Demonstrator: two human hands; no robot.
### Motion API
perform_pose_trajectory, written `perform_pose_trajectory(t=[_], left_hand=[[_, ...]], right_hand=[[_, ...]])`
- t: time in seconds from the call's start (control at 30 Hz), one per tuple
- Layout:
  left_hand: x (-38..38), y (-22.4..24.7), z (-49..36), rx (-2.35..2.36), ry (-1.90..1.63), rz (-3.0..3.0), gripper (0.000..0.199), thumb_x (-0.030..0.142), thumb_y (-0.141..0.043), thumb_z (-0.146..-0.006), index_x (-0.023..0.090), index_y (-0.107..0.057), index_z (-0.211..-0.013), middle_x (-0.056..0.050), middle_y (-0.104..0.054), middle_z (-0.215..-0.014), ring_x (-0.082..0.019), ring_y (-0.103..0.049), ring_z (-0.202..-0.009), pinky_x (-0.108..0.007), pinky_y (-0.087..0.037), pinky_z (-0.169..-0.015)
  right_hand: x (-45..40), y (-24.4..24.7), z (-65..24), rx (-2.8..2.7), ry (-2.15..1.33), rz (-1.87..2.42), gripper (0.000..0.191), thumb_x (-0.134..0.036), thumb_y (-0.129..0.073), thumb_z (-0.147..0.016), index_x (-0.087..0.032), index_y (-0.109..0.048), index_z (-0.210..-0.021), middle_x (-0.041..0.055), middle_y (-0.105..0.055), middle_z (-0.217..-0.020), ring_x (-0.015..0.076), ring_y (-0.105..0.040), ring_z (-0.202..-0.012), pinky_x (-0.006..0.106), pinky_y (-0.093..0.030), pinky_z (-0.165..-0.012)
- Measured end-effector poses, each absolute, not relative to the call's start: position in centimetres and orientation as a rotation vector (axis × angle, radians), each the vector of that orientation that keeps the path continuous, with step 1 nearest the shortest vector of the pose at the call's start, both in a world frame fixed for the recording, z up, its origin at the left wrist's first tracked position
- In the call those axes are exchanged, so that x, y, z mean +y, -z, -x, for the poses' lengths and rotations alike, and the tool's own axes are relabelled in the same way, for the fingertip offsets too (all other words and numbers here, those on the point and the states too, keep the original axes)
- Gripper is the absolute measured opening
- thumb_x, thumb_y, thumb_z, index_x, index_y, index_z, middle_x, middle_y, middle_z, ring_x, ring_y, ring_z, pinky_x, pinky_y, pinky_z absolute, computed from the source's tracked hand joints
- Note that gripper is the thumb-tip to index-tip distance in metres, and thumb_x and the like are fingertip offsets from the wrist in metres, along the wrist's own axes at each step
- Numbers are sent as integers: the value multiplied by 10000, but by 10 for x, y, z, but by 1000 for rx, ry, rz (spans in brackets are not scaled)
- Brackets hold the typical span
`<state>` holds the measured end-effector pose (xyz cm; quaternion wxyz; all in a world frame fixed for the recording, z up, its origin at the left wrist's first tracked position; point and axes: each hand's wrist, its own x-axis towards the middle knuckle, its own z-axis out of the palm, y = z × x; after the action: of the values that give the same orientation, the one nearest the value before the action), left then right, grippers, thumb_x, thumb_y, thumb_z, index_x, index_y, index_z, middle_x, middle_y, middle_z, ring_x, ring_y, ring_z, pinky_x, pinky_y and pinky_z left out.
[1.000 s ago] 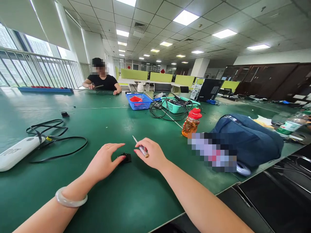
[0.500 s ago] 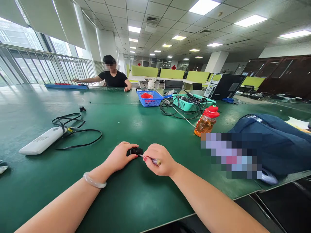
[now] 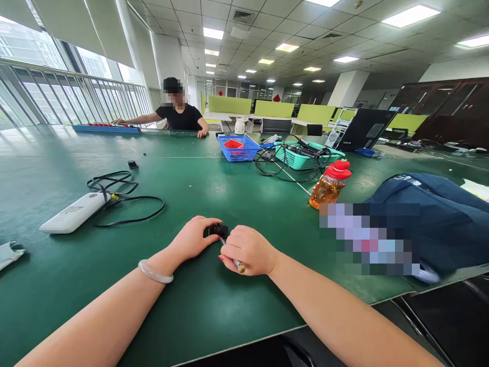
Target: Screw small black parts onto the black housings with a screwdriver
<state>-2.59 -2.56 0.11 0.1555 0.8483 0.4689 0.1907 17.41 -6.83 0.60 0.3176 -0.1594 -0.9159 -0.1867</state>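
Near the front middle of the green table (image 3: 214,306), my left hand (image 3: 194,237) grips a small black part (image 3: 220,230) between thumb and fingers. My right hand (image 3: 249,251) is closed around a thin screwdriver-like tool (image 3: 239,266). Its blunt handle end pokes out below the fist, and its narrow shaft points up and left to the near edge of the black part. Whether the tip touches the part is too small to tell. A pale bangle (image 3: 156,272) circles my left wrist.
A white power bank (image 3: 74,213) with a black cable lies left. Ahead are a blue basket (image 3: 239,152), a green basket (image 3: 301,159) with cables, and a red-capped bottle (image 3: 329,186). A dark blue bag (image 3: 439,219) lies right. Across the table sits a person (image 3: 182,117).
My right hand has tilted the tool, so its handle end now points lower and further left. The whole view has shifted slightly. My left hand keeps its grip on the black part.
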Motion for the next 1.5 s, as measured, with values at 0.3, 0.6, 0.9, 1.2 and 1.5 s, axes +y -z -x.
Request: perform_pose_trajectory(t=[0.3, 0.6, 0.9, 1.2, 1.5], left_hand=[[-24, 0, 26, 1356, -539, -2407, 426, 370, -579, -812, 238, -635, -1213, -48, -698, -1204, -257, -593, -1138, -419, -457, -1020], [-25, 0, 26, 1371, -526, -2395, 415, 376, -583, -806, 253, -642, -1198, -49, -702, -1187, -257, -599, -1133, -416, -469, -1008], [-25, 0, 26, 1357, -533, -2397, 409, 357, -573, -805, 254, -644, -1194, -44, -703, -1183, -254, -601, -1124, -417, -466, -1010], [-25, -1, 25, 1373, -528, -2380, 429, 371, -578, -813, 238, -630, -1217, -57, -697, -1191, -259, -594, -1134, -421, -464, -1012], [-23, 3, 26, 1363, -534, -2387, 412, 370, -583, -807, 248, -639, -1197, -47, -696, -1192, -257, -591, -1133, -422, -459, -1015]], right_hand=[[-70, -9, -176, -2401, 553, 426, 246, -231, -484, -898, -195, -557, -667, -7, -508, -597, 134, -395, -594, 289, -320, -612], [-70, -10, -180, -2439, 479, 421, 222, -227, -518, -888, -197, -542, -669, -10, -488, -607, 136, -402, -608, 292, -310, -619], [-73, -13, -175, -2470, 570, 439, 269, -258, -497, -901, -190, -556, -648, -7, -503, -607, 135, -390, -601, 294, -300, -626], [-72, -12, -176, -2444, 580, 423, 271, -249, -491, -901, -190, -553, -643, -10, -494, -596, 136, -380, -595, 297, -295, -621], [-69, -10, -176, -2433, 531, 412, 309, -296, -491, -948, -184, -560, -669, -7, -501, -627, 130, -395, -626, 283, -333, -659]])
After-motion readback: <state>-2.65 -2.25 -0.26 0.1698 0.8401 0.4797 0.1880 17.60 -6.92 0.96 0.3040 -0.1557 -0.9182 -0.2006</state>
